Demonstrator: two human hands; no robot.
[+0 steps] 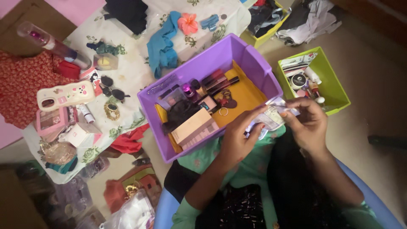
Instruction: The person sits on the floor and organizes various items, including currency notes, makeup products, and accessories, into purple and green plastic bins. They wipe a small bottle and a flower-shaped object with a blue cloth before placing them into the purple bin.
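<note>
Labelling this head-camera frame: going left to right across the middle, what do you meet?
Phone case → sunglasses → purple bin → left hand → crinkled packet → right hand → green bin.

Purple bin [250,63] at centre, lined with a mustard-yellow sheet [246,95]; inside it a beige carton [193,126] and dark maroon tubes [218,80]. Lime-green bin [335,87] to the right. Far left, a white cloth [131,72] printed with green sprigs, carrying a teal rag [163,44], a coral flower [188,23], black sunglasses [111,88], a cream phone case [65,95] with pink spots and a pink compact [51,120]. Red garment [21,85] with small pale print at the left edge. Near side, mint-green sleeves [237,163] over black fabric [296,191]. Pale silvery wrapper [271,116] at the fingers.
</note>
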